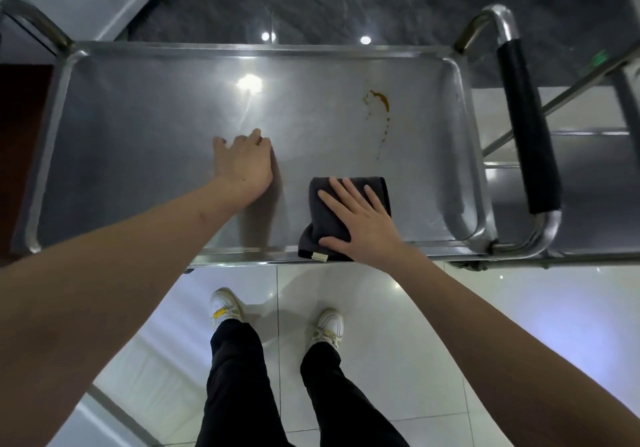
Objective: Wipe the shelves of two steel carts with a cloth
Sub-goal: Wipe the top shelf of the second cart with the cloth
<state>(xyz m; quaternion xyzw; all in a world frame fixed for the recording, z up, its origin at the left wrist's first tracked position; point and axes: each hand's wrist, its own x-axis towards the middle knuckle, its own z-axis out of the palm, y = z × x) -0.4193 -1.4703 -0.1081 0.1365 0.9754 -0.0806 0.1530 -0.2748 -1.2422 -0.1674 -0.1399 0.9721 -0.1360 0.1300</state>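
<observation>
Right hand [360, 220], fingers [341, 192] splayed, is pressing cloth [323, 214] flat for wiping lower right of shelf [138, 128]; left hand [242, 164], loosely curled and empty, is bracing at centre, stain [381, 107] upper right.

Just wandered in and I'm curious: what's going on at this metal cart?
A person is wiping the top shelf of a steel cart. The right hand presses a dark cloth flat near the front edge, while the left hand rests bare on the shelf. A brown stain farther back is not yet wiped.
</observation>
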